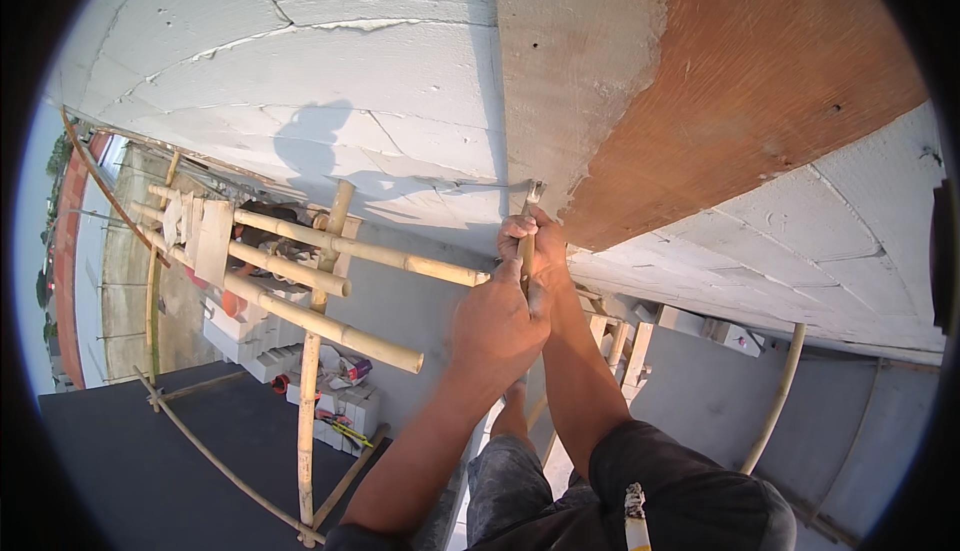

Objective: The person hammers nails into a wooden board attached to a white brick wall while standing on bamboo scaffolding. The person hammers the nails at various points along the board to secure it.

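Note:
Both my hands meet in front of the wall, just below the grey plastered strip (570, 61). My left hand (498, 323) is closed around the lower end of a hammer (529, 251), whose wooden handle points up to a small pale head near the plaster. Behind the handle, my right hand (546, 249) has its fingers bent together close to the wall surface. Whatever lies between those fingers, if anything, is hidden. A reddish-brown wooden board (740, 81) adjoins the plaster strip on the right.
White block wall (390, 71) spans both sides of the strip. Bamboo scaffold poles (330, 326) cross at the left, and another pole (780, 401) stands right. Far below are stacked white blocks (345, 411) with tools. A lit cigarette (636, 519) juts in at the lower edge.

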{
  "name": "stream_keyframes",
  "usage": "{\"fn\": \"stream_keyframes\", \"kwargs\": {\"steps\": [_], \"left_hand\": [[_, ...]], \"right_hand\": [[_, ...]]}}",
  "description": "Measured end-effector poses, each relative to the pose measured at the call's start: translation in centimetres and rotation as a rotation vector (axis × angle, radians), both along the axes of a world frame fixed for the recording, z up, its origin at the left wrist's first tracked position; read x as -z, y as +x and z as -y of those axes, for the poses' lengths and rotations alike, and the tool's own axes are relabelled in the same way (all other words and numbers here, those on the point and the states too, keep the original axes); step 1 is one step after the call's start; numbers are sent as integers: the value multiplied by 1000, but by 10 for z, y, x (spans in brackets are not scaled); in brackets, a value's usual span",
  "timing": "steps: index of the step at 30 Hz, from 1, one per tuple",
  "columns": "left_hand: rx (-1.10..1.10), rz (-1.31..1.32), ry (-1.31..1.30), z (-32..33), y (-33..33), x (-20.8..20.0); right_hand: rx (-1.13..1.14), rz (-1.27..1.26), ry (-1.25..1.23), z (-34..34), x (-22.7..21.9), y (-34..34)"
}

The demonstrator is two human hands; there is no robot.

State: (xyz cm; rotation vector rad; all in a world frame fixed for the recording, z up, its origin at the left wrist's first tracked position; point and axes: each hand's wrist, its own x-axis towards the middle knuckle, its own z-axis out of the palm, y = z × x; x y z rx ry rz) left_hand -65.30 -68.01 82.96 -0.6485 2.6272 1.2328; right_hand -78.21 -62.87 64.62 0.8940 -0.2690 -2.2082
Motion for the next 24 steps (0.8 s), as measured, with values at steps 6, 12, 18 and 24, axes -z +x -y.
{"fn": "stream_keyframes", "kwargs": {"steps": [6,12,18,24], "left_hand": [[-21,-148,-2,-14,32,40],[1,-325,-60,-24,49,72],[-26,-323,-89,-51,94,140],[-141,-17,-25,-31,35,32]], "right_hand": [[-77,-124,-42,-4,17,7],[-128,-181,-15,-17,40,5],[-300,-457,316,-40,54,25],[-212,-89,54,-15,23,2]]}}
